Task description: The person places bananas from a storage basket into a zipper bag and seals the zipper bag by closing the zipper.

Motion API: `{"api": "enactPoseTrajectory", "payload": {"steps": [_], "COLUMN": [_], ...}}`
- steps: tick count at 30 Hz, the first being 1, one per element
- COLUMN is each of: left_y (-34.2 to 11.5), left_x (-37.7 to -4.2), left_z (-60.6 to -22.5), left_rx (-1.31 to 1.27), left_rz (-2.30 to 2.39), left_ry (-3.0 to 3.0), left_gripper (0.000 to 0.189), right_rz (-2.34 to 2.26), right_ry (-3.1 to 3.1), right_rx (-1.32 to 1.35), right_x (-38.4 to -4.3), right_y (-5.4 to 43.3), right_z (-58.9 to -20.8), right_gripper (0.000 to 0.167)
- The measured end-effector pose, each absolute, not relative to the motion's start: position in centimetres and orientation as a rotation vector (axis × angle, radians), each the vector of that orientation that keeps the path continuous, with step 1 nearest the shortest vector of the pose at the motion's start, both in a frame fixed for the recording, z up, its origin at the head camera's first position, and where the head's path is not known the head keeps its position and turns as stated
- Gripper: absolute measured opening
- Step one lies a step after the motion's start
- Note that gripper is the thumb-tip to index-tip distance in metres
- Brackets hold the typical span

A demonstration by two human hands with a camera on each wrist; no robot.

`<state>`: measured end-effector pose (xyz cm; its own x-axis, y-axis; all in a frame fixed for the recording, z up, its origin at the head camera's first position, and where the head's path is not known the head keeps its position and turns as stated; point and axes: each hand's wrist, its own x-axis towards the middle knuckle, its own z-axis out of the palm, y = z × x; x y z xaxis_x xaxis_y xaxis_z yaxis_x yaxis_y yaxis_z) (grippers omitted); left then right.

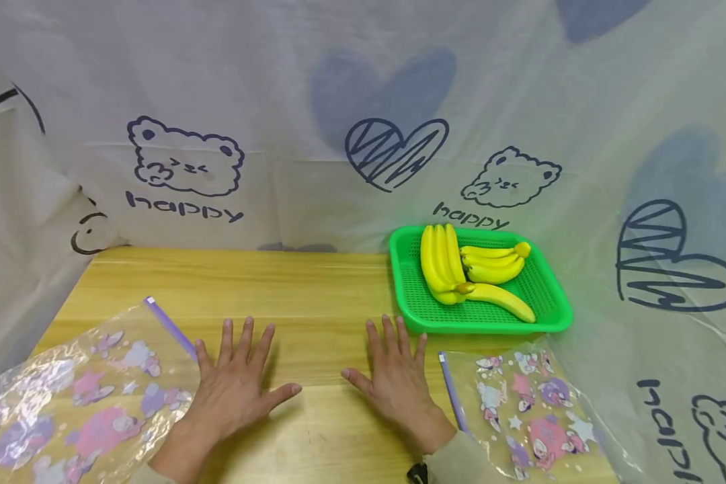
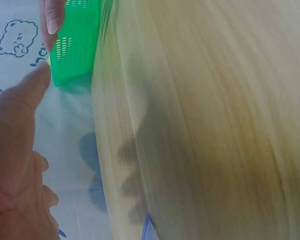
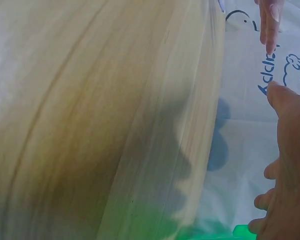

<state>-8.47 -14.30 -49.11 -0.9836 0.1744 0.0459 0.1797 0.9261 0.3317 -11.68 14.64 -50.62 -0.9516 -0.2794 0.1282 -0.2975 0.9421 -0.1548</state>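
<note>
Both hands are held palm down over the wooden table with fingers spread, and neither holds anything. My left hand (image 1: 232, 386) is nearest to a large clear zip bag (image 1: 105, 403) printed with pink and purple figures. The right hand (image 1: 397, 383) is between the table's middle and a smaller printed zip bag (image 1: 529, 410), just below the green basket (image 1: 480, 329). In that basket lie a bunch of bananas (image 1: 440, 265), a second bunch (image 1: 493, 264) and a single banana (image 1: 502, 301). The wrist views show shadows of the hands on the wood.
The wooden table (image 1: 314, 289) ends at the back against a hanging cloth (image 1: 296, 168) with bear, heart and "happy" prints. More cloth drapes along both sides. A black band (image 1: 418, 473) shows at the right wrist.
</note>
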Motion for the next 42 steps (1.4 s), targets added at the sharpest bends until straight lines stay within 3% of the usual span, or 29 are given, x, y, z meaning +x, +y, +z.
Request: {"api": "enactPoseTrajectory", "payload": {"steps": [19, 42], "left_y": [-15.7, -22.1], "left_x": [-8.4, -6.3], "left_z": [-48.7, -49.4], "left_rx": [-0.128, 0.204], "left_rz": [-0.666, -0.825], "left_ry": [-3.032, -3.047], "left_gripper": [0.096, 0.082], "right_rz": [0.427, 0.263], "right_ry": [-2.842, -2.918], "right_rx": [0.587, 0.915], "right_x": [-11.2, -11.6], "right_y": [13.3, 4.9], "right_z": [-50.7, -49.8], "right_gripper": [0.081, 0.077]}}
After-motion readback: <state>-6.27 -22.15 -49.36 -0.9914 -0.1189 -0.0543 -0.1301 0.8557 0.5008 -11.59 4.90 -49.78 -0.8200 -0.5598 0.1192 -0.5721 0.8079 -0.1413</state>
